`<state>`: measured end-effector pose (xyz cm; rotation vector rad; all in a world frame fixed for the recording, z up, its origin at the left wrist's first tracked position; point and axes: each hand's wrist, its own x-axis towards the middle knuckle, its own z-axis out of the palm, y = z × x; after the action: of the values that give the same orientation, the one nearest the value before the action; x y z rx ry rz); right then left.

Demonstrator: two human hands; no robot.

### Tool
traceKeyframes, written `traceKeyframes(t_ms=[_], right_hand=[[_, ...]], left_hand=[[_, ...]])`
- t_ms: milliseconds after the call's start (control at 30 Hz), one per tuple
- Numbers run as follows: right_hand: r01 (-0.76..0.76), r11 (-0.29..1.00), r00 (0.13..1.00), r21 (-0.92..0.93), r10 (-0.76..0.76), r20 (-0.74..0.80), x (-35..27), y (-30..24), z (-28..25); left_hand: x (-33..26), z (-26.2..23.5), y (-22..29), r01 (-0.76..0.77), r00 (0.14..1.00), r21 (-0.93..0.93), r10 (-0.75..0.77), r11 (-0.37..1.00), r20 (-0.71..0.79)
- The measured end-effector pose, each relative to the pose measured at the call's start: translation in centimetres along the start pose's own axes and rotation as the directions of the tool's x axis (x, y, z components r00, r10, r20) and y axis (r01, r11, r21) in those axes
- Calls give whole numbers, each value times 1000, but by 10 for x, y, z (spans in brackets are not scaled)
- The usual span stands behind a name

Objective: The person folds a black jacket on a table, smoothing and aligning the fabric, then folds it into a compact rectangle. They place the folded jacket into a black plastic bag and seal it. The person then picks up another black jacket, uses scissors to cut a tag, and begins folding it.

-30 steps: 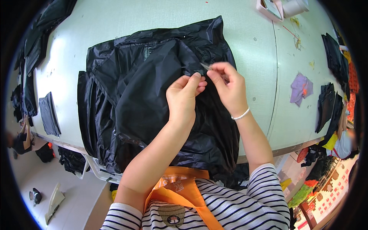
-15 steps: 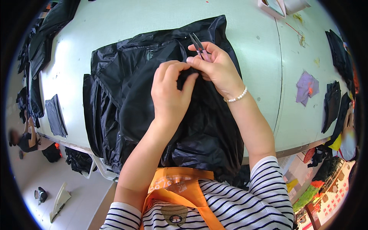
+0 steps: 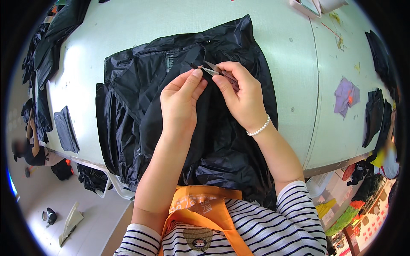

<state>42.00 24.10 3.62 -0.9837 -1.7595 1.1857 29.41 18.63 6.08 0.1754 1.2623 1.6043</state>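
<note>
Right hand [image 3: 243, 96] around half-hidden snips [image 3: 211, 71]

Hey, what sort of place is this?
Probably a garment workshop: black cloth is heaped on a wide table, the right hand holds snips, and a purple scrap lies nearby.

I have the garment pile [image 3: 222, 128] on the bench [image 3: 294, 81], right before the wearer. Left hand [image 3: 181, 96] over the pile, right hand [image 3: 241, 91] just right of it, snips [image 3: 212, 71] in its fingers. Left of the pile: folded cloth [image 3: 66, 130], more garments [image 3: 47, 68] behind it. Right: cloth scrap [image 3: 347, 96], then garment stack [image 3: 373, 115]. Tray [image 3: 308, 7] far right, threads [image 3: 340, 42] between tray and scrap.
</note>
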Motion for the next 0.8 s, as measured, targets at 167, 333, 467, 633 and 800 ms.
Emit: traceKeyframes(t_ms=[167,333,467,633,800], right_hand=[[86,986,993,-143,-97,-70,4,1,5],[70,979,996,-193,-79,-40,4,-8,4],[49,993,991,-111,-62,-121,3,-9,9],[-174,946,966,275,218,-137,2,-15,12],[-126,991,981,46,132,-139,4,-38,20]], left_hand=[[-1,2,-1,-6,1000,18,6,1000,26],[-1,0,-2,-13,1000,-6,13,1000,19],[-2,-2,-2,-5,1000,-8,5,1000,17],[-2,-8,3,27,999,-15,-26,1000,24],[-1,-13,4,35,999,-118,-30,992,44]])
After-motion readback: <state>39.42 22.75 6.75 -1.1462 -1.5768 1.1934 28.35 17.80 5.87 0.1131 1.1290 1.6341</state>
